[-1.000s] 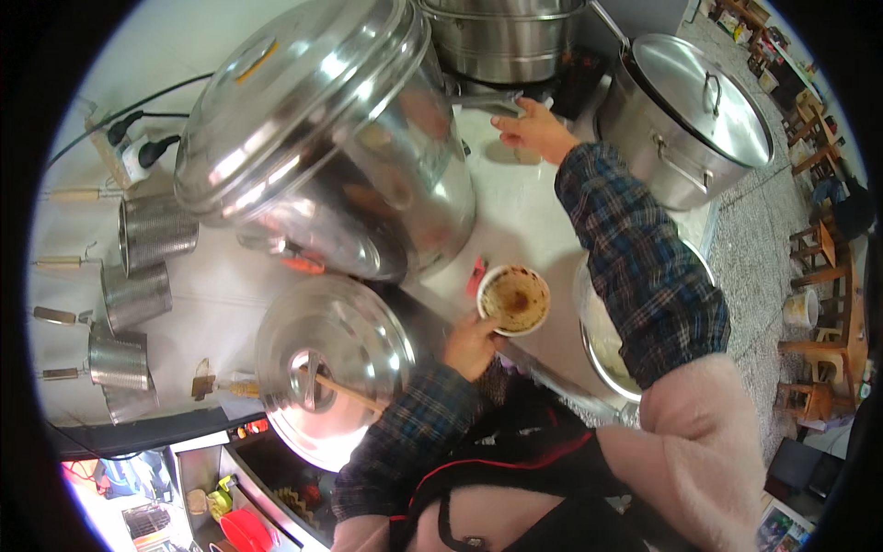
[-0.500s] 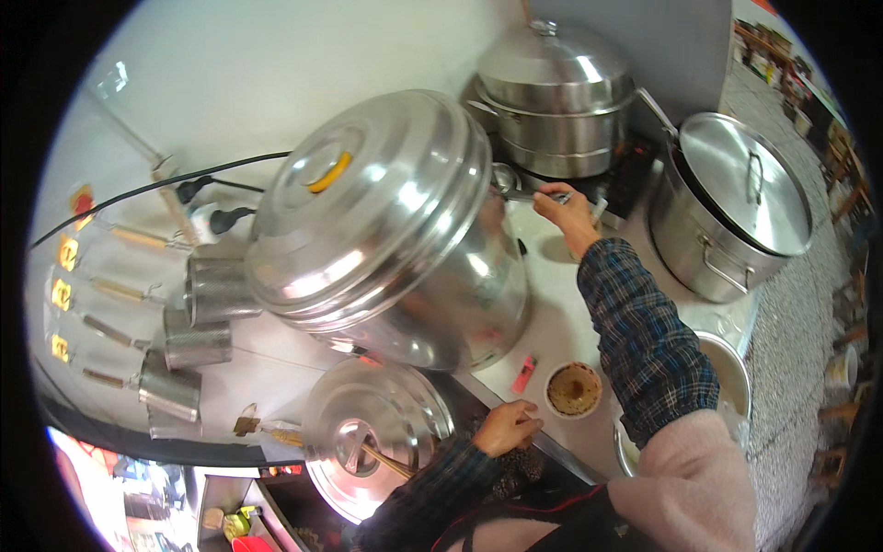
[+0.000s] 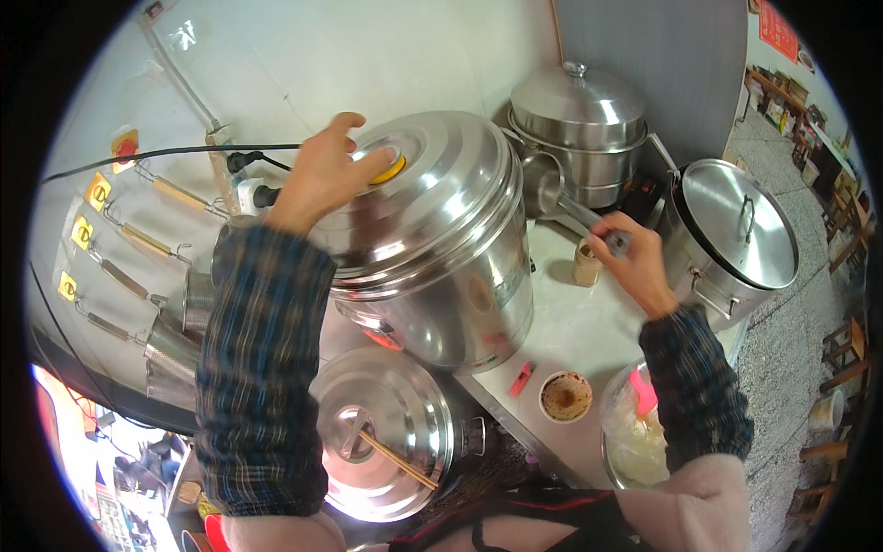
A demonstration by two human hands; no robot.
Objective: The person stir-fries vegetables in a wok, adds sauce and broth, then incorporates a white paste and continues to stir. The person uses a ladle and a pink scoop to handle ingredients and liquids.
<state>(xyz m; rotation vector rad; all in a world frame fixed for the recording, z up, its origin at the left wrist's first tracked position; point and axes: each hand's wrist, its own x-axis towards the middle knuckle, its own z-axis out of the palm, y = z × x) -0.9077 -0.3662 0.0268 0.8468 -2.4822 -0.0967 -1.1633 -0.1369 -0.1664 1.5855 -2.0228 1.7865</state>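
Note:
My left hand (image 3: pixel 333 170) is over the domed lid (image 3: pixel 441 175) of the big steel pot (image 3: pixel 460 313). Its fingers are apart, one of them right at the yellow-rimmed knob (image 3: pixel 388 171); whether it presses on the knob I cannot tell. In my right hand (image 3: pixel 635 258) is the handle of a steel ladle (image 3: pixel 579 213). The ladle's round bowl hangs beside the pot's right side, in front of the lidded steamer pot (image 3: pixel 578 120). Below the right hand stands a small jar (image 3: pixel 586 265).
A tall pot with a tilted lid (image 3: pixel 736 221) stands at the right. Nearer are a paper cup (image 3: pixel 566 397) with brown residue, a red lighter-like object (image 3: pixel 521 378) and a bowl with a pink-handled utensil (image 3: pixel 635 437). Chopsticks lie on a lidded pot (image 3: pixel 386 432). Strainers (image 3: pixel 175 345) hang at left.
My left hand has risen from beside the paper cup to the big pot's lid knob. The right hand has drawn back toward me with the ladle, whose bowl now shows fully.

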